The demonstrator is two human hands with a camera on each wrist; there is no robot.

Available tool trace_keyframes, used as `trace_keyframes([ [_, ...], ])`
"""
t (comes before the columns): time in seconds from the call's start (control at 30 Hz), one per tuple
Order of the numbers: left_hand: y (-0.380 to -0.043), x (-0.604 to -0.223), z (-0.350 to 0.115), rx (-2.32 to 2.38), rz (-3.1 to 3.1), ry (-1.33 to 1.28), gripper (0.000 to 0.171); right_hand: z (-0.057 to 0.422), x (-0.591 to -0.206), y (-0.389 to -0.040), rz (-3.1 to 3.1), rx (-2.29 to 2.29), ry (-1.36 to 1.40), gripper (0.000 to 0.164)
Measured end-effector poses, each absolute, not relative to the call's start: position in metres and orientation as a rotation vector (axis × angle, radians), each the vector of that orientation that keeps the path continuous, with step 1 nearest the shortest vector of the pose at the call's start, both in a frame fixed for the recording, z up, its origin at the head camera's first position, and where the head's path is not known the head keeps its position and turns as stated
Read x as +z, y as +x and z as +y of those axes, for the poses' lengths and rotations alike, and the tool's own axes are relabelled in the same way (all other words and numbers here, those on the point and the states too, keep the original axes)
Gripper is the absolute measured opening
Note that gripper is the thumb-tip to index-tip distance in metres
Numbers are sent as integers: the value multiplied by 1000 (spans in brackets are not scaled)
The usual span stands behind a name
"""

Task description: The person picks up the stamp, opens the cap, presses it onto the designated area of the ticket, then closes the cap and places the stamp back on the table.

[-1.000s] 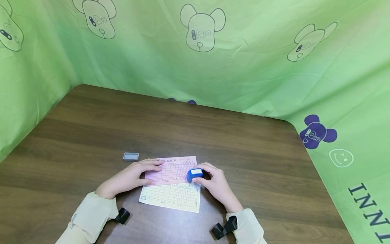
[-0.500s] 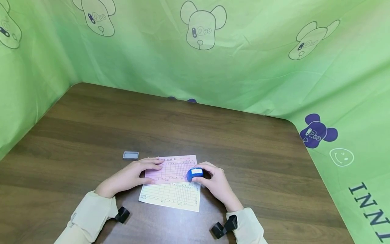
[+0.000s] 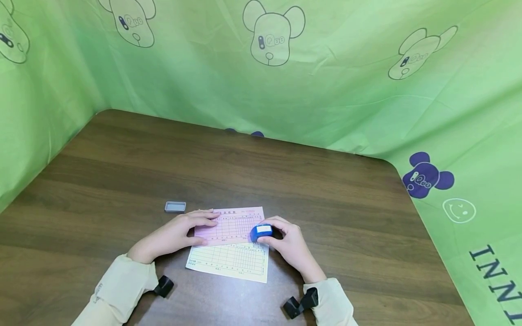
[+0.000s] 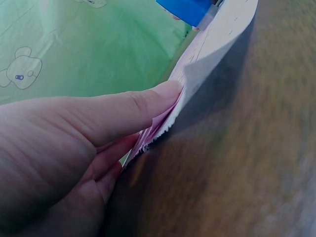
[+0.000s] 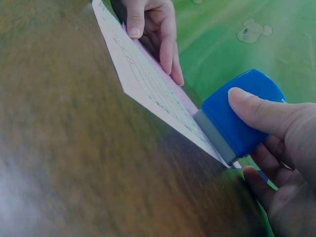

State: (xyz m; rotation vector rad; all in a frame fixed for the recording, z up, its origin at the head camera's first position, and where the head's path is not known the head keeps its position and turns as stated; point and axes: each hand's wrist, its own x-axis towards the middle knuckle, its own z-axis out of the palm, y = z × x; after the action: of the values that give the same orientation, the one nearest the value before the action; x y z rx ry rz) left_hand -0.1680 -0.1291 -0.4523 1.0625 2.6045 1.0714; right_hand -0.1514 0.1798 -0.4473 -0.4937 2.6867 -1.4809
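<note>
A person sits or stands at a dark wood-grain table (image 3: 306, 190), with a green curtain (image 3: 346, 90) hung along its far side. Near the middle of the table's near half lies a pink form (image 3: 232, 224) printed with a grid. It overlaps the far part of a whitish form (image 3: 230, 260), which shows on the near side.

The left hand (image 3: 180, 232) rests on the left end of the pink form, fingers extended and spread, thumb near the near-left corner. It appears to steady the paper rather than clutch it.

The right hand (image 3: 288, 242) grips a blue stamp (image 3: 261, 232), thumb on one side and fingers on the other. The stamp stands at the near-right corner of the pink form. In the right wrist view its grey base (image 5: 216, 137) appears to meet the paper there.

Beyond the left hand, at far left and apart from the papers, lies a small grey rectangular piece (image 3: 175, 207), probably the stamp's cap.

The preparation looks done: the papers are laid out, the stamp is seemingly uncapped and in place. The pressing seems to be in hand. Whether a mark has been made cannot be told, since the stamp hides that corner. Lifting the stamp and recapping it are likely what is left.
</note>
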Motion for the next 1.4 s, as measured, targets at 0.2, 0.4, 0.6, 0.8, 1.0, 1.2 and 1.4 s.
trace_keyframes([
  [0.2,-168,-451,-128,1075,2603,1068,43,179,-446,-151,2730,-1443,-503,30],
  [0.4,-168,-451,-130,1081,2606,1075,43,176,-445,-151,2745,-1427,-502,26],
  [0.6,-167,-451,-132,1066,2611,1078,43,174,-446,-151,2759,-1396,-490,26],
  [0.8,-167,-450,-132,1102,2602,1066,43,174,-446,-152,2776,-1376,-474,27],
  [1.0,-167,-452,-131,1096,2606,1068,43,176,-447,-152,2769,-1374,-465,28],
  [1.2,-167,-451,-129,1079,2599,1069,43,182,-451,-154,2632,-1520,-386,31],
  [1.4,-166,-452,-129,1088,2604,1079,42,185,-449,-155,2348,-1832,-134,36],
])
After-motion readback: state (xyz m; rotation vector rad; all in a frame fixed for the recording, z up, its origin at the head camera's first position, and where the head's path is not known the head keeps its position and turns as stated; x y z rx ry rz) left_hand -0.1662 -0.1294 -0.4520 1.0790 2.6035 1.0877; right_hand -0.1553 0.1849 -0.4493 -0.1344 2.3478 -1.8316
